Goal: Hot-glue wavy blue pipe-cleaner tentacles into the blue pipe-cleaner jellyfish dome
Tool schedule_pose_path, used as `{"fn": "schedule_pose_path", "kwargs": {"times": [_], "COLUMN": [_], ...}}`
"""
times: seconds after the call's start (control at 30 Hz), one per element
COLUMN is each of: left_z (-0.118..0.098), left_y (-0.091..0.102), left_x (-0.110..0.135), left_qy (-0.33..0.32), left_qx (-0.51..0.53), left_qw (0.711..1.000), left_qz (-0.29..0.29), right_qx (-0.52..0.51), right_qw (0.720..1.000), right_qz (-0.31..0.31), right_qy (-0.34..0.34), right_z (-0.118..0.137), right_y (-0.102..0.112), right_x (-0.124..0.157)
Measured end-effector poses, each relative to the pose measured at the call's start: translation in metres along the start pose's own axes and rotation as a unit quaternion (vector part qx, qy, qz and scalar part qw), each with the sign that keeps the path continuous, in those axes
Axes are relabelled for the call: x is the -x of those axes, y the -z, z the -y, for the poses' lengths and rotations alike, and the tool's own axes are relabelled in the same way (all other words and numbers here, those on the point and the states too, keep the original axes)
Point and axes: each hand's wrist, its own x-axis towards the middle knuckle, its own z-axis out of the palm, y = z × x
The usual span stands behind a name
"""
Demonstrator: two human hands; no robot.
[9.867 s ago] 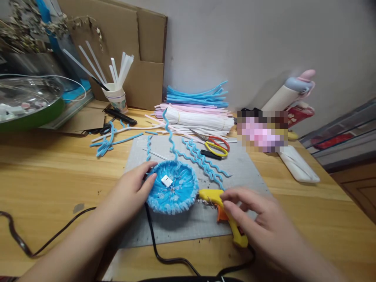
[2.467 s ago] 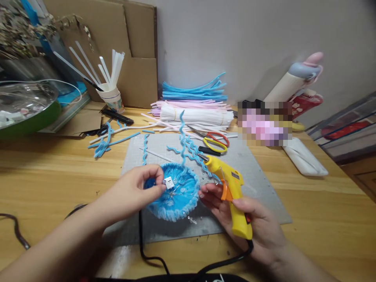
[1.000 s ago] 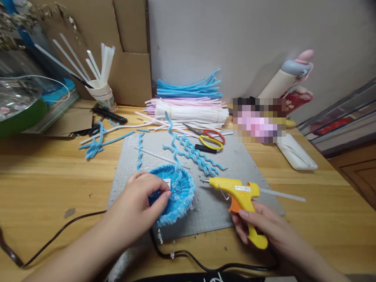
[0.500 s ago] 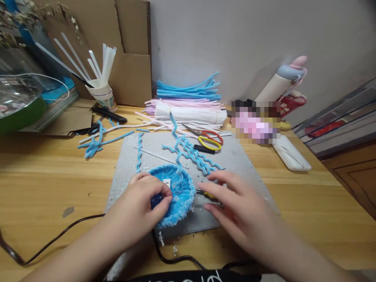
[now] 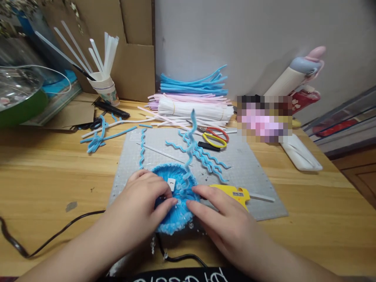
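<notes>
Fingers (image 5: 168,206), white square (image 5: 171,184) inside bowl (image 5: 174,228).

No text is readable, including the label (image 5: 238,194) on the glue gun (image 5: 228,191).

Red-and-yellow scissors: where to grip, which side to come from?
Probably the handle loops, from the near right: they sit on that side, while the blades point away to the left, partly behind a blue wavy strand. Watch the black object beside them.
</notes>
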Motion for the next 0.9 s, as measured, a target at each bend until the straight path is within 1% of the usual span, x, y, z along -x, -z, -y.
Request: {"fn": "schedule_pose_path", "kwargs": {"times": [0.07, 0.13, 0.23, 0.37, 0.53, 0.63, 0.73, 0.8, 0.9], "left_z": [0.001, 0.001, -0.001, -0.003, -0.002, 0.003, 0.008, 0.012, 0.02], "left_y": [0.0, -0.001, -0.001, 0.001, 0.006, 0.013, 0.025, 0.034, 0.046], "left_x": [-0.001, -0.002, -0.005, -0.005, -0.001, 0.001, 0.005, 0.008, 0.017], "left_qy": [-0.002, -0.001, -0.006, -0.017, 0.005, 0.031, 0.045, 0.032, -0.01], "left_qx": [0.007, 0.036, 0.092, 0.14, 0.206, 0.247, 0.279, 0.279, 0.268], "left_qw": [1.0, 0.999, 0.996, 0.99, 0.979, 0.968, 0.958, 0.958, 0.96], "left_qz": [-0.008, -0.014, -0.003, 0.002, 0.004, 0.015, 0.037, 0.054, 0.081], "right_qx": [0.004, 0.009, 0.011, 0.013, 0.024, 0.032, 0.035, 0.035, 0.036], "right_qw": [1.0, 1.0, 1.0, 1.0, 1.0, 0.999, 0.999, 0.999, 0.999], "right_qz": [-0.005, -0.008, -0.009, -0.003, -0.003, -0.011, -0.021, -0.026, -0.026], "right_qy": [0.011, 0.014, 0.014, 0.011, 0.012, 0.017, 0.018, 0.015, 0.005], "right_z": [0.0, -0.001, -0.001, 0.0, 0.001, 0.001, 0.0, -0.001, -0.003], "right_y": [0.0, -0.001, -0.001, 0.0, 0.001, 0.001, 0.0, -0.001, -0.002], "right_x": [0.0, 0.0, -0.001, -0.002, -0.001, 0.0, 0.0, 0.0, 0.002]}}
